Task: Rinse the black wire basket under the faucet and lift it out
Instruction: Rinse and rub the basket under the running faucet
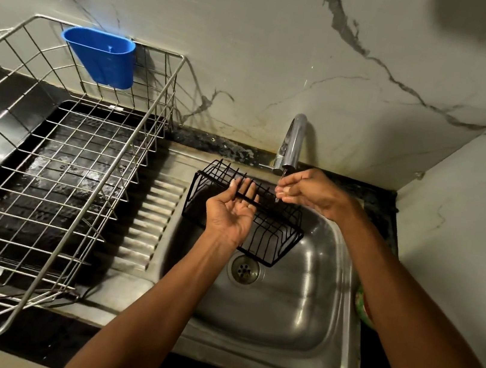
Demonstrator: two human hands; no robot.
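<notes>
The black wire basket [272, 240] hangs tilted over the steel sink [294, 314], just under the chrome faucet [293, 141]. My left hand [231, 213] lies palm up beneath the basket's front side, and its straight fingers reach under the top rim bar and carry it. My right hand [306, 191] is at the faucet's mouth, its curled fingers pinching the basket's back rim. A thin stream of water falls past those fingertips onto the wires.
A large metal dish rack [46, 186] stands on the drainboard at left, with a blue plastic cup [103, 57] hooked on its back rail. The sink drain [244, 269] lies below the basket. A green object [363, 306] sits at the sink's right edge. Marble walls close off the back and right.
</notes>
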